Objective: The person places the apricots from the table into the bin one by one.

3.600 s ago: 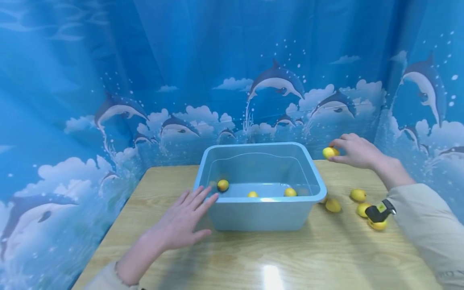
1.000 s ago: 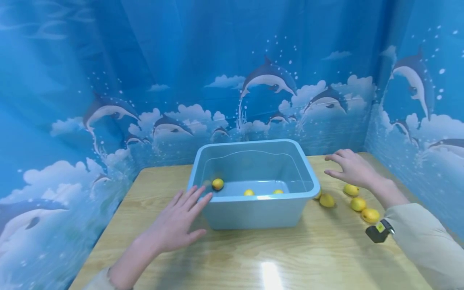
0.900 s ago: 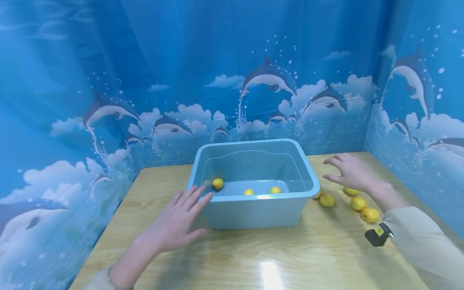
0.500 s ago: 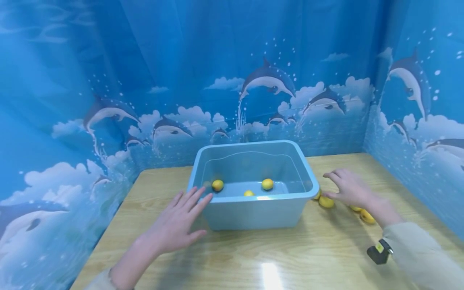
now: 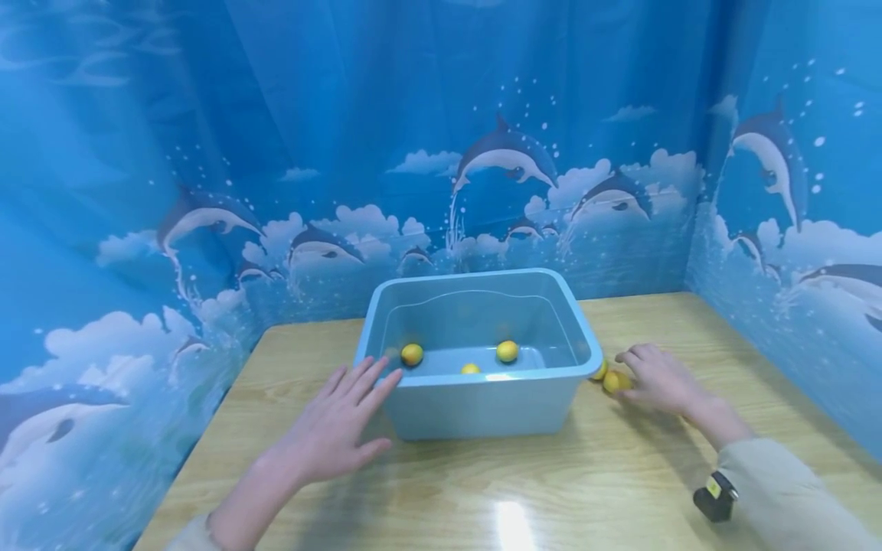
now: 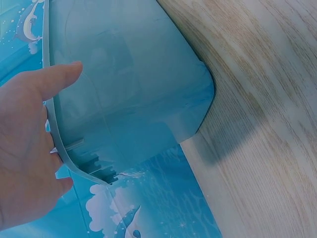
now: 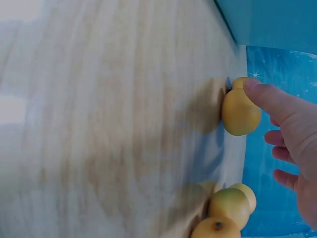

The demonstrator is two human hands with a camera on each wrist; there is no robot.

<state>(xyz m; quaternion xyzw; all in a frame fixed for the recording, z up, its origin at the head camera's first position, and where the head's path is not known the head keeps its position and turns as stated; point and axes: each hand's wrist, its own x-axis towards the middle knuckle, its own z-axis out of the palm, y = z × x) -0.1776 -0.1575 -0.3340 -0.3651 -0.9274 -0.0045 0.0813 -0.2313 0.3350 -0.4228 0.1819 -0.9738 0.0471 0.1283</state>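
Observation:
A light blue plastic tub (image 5: 482,405) stands on the wooden table. Three oval yellow fruits show inside it, one of them a fruit (image 5: 507,351) near the middle. My left hand (image 5: 338,428) has its fingers straight and spread at the tub's near-left rim, and the left wrist view shows its thumb (image 6: 62,78) across the tub wall. Right of the tub, my right hand (image 5: 661,380) reaches low around an orange-blushed yellow fruit (image 7: 241,113). Its thumb (image 7: 270,99) overlaps that fruit, while the other fingers stand apart from it. Another yellow fruit (image 5: 599,370) sits against the tub's side.
In the right wrist view several more yellow fruits, including a greenish-yellow fruit (image 7: 229,208), lie clustered on the table (image 7: 124,124) below the hand. A blue dolphin-print curtain (image 5: 413,115) surrounds the table's back and sides. A small black device (image 5: 717,497) hangs at the right cuff.
The fruit in my right hand earlier was let go. The hand has since lowered toward the fruit beside the tub. One fruit inside the tub rolled left; the left hand stayed at the rim.

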